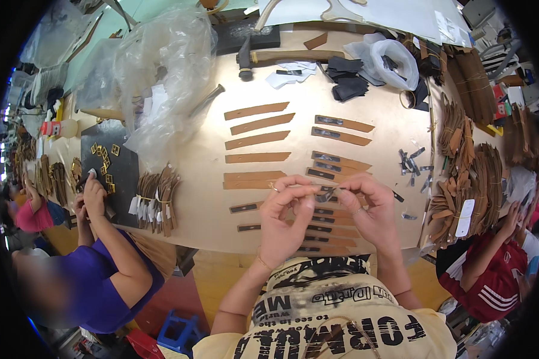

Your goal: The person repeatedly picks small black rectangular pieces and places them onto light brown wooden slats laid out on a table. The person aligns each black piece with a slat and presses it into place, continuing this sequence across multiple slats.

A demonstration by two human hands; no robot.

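Observation:
Above the near part of the table, my left hand (285, 216) and my right hand (370, 206) meet, each with thumb and fingers pinched. Between them is a small dark strip (325, 195) with a shiny surface; its exact kind is hard to make out. Beneath and beyond my hands lie brown leather straps in two columns. In the left column, a plain brown strap (257, 158) lies among several others. The right column holds straps with black patches at one end, such as a patched strap (341, 136). My hands partly hide the nearer straps.
Loose black strips (412, 164) lie scattered to the right, beside bundled leather straps (482, 185). A hammer (293, 57) rests at the back near black pieces (346, 78). Plastic bags (167, 66) stand back left. At left, a co-worker's hand (94, 194) is by gold-coloured buckles (105, 157).

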